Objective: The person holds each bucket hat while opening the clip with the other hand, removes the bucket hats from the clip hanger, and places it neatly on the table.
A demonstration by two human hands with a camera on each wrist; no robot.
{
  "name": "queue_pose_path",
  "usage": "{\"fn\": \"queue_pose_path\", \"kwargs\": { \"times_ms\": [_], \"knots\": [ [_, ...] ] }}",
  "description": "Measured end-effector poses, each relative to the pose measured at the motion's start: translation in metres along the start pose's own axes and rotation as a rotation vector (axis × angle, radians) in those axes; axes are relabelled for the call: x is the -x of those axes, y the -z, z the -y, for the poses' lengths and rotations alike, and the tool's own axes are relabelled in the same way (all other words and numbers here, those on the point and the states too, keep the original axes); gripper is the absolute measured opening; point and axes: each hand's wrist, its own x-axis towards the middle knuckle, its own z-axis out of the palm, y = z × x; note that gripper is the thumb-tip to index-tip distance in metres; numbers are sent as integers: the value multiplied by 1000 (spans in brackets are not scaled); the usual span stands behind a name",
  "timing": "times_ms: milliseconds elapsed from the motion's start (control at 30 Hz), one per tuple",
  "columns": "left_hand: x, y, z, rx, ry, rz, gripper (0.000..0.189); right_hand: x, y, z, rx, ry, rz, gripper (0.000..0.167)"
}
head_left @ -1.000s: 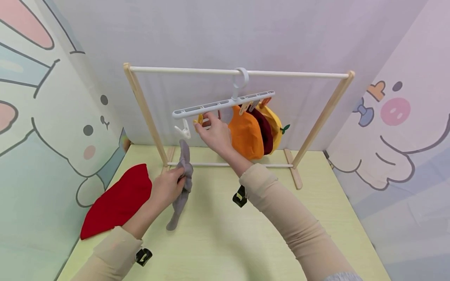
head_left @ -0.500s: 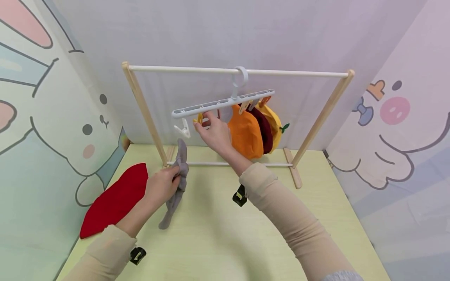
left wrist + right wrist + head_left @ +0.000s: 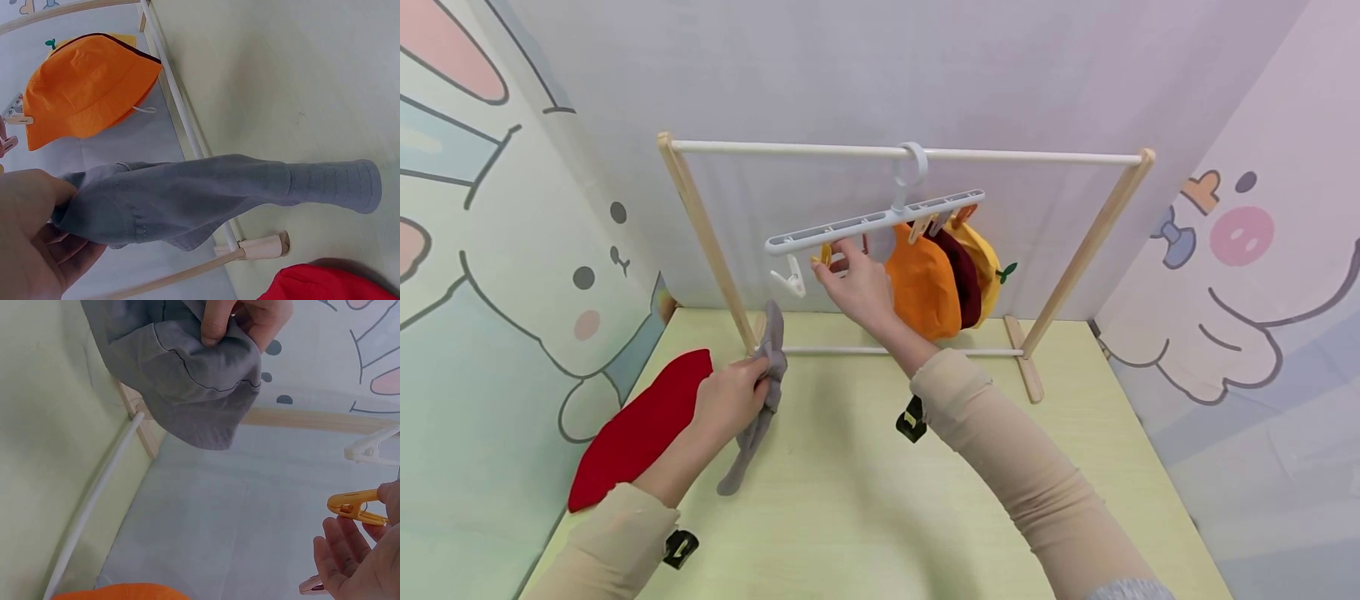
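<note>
Grey hat (image 3: 752, 417), crumpled and hanging just above the table (image 3: 880, 517) beside a red hat (image 3: 640, 433), is gripped by curled fingers of the left hand (image 3: 730, 398), while the right hand (image 3: 857, 283) pinches a yellow clip (image 3: 824, 254) under the white clip hanger (image 3: 865, 225), next to an orange hat (image 3: 925, 287).

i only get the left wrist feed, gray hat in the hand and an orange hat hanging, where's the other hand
Observer: The right hand is up under the white clip hanger, fingers at a yellow clip.
Operator: any free clip on it
Observer: Yes, a white clip hangs open-sided at the hanger's left end, holding nothing.
Operator: how many hats are up already
Observer: Three: the orange hat, a dark red one behind it, and a yellow one at the back.
</note>
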Motion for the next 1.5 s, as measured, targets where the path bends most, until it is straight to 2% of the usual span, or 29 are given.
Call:
{"fn": "queue_pose_path", "kwargs": {
  "times_ms": [367, 667, 800, 1100, 1300, 1500],
  "knots": [
    [4, 4, 10, -16, 10, 7, 13, 0, -1, -1, -6, -14, -4, 25],
    [5, 3, 21, -96, 24, 27, 9, 0, -2, -1, 2, -18, 4, 24],
    [8, 0, 25, -112, 31, 39, 10, 0, -1, -1, -2, -16, 5, 24],
    [14, -9, 30, -127, 81, 131, 13, -1, -1, -1, -6, -21, 14, 24],
    [16, -14, 34, -139, 87, 123, 11, -1, -1, -2, -6, -22, 17, 25],
    [18, -22, 33, -131, 107, 144, 16, -2, 0, -1, -20, -21, 32, 26]
  ]
}}
